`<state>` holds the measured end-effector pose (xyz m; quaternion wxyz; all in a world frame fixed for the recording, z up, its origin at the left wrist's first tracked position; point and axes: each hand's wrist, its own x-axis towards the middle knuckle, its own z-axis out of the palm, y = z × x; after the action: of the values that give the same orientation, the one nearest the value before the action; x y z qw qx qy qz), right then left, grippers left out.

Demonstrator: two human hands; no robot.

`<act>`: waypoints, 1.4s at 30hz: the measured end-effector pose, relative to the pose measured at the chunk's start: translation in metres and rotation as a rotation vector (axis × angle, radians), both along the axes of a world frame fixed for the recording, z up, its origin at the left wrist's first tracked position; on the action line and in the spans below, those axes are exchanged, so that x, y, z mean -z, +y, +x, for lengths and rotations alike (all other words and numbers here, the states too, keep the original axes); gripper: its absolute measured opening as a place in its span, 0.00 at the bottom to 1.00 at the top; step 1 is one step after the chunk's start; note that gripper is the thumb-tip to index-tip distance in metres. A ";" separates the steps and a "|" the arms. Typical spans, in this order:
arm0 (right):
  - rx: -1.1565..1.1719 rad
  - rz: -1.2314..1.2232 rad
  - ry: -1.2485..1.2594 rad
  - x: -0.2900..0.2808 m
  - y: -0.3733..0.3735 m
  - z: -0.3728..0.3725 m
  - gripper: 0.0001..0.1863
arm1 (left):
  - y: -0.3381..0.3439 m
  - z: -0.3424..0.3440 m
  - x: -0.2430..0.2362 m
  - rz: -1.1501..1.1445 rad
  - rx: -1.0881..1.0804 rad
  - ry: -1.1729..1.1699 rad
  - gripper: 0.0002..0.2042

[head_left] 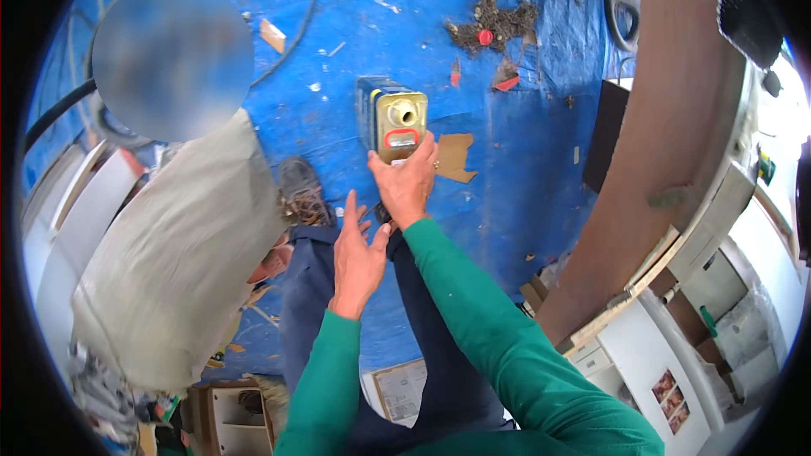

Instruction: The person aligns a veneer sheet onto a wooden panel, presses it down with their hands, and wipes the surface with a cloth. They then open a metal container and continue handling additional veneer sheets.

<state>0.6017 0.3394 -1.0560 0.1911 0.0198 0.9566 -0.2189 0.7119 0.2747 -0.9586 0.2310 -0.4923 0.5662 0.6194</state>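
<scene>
My right hand [409, 181] grips a yellow and blue power tool [392, 121] from below, its yellowish front with a round opening and a red patch facing the camera. The tool is held out over a blue tarp [524, 169]. My left hand [356, 255] is just below and to the left, fingers spread, holding nothing and not touching the tool. Both arms wear green sleeves. Under my hands are my dark blue trousers and one dark shoe [301, 190].
Another person in a light grey shirt [173, 262] bends at the left. A black cable [297, 29] and debris with a red cap [494, 25] lie on the tarp. A brown curved wooden piece [667, 143] and white cabinets [659, 363] stand at right.
</scene>
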 end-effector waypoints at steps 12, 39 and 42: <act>0.122 -0.022 0.176 0.123 0.127 -0.217 0.23 | -0.012 -0.079 0.006 0.068 -0.018 0.017 0.39; 0.419 -1.430 -1.066 -0.047 0.029 -0.117 0.06 | -0.062 -0.110 -0.002 0.067 -0.502 0.420 0.19; 0.469 -1.363 -0.984 -0.060 0.024 -0.085 0.04 | -0.072 -0.098 0.004 -0.053 -0.285 0.439 0.16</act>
<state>0.5167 0.3636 -0.9959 0.5029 0.1898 0.3972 -0.7438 0.6143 0.2025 -0.9622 0.0001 -0.4268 0.5438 0.7226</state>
